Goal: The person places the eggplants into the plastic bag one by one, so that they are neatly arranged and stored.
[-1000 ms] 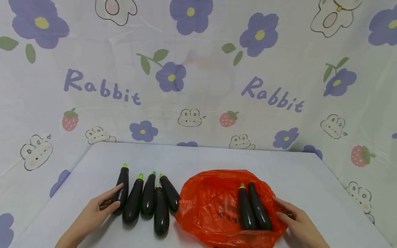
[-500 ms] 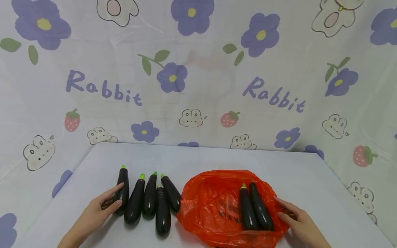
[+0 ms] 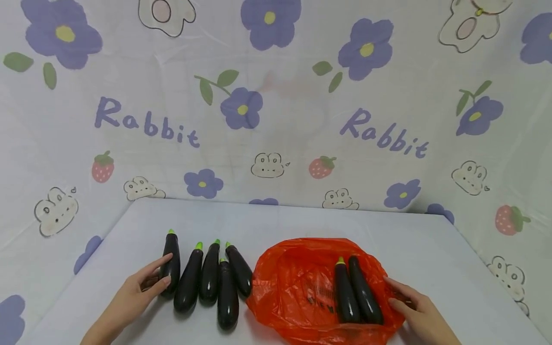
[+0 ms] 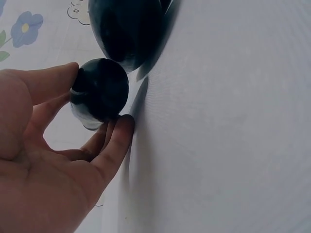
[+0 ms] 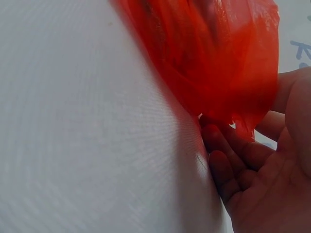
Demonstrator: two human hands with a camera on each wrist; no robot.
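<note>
My left hand [image 3: 135, 293] grips the leftmost eggplant [image 3: 171, 256], a dark glossy one with a green stem end. In the left wrist view, thumb and fingers lie on either side of its round bottom end [image 4: 99, 90]. At the right side of an open red plastic bag [image 3: 284, 287], my right hand [image 3: 417, 309] holds the bag's edge between thumb and fingers. The right wrist view has the red film [image 5: 214, 68] bunched over the fingers [image 5: 221, 162], with part of the thumb behind it. Two eggplants [image 3: 347, 297] lie side by side inside the bag.
Several more eggplants [image 3: 188, 282] lie in a loose row between my left hand and the bag. The rightmost of them [image 3: 239, 270] is right at the bag's left edge. A white table [image 3: 207, 215] carries everything, and a printed cloth [image 3: 284, 120] hangs behind it.
The stem end of the eggplant in my left hand has tipped slightly left, away from its neighbours. The view has shifted a little. The right hand and bag stay as they were.
</note>
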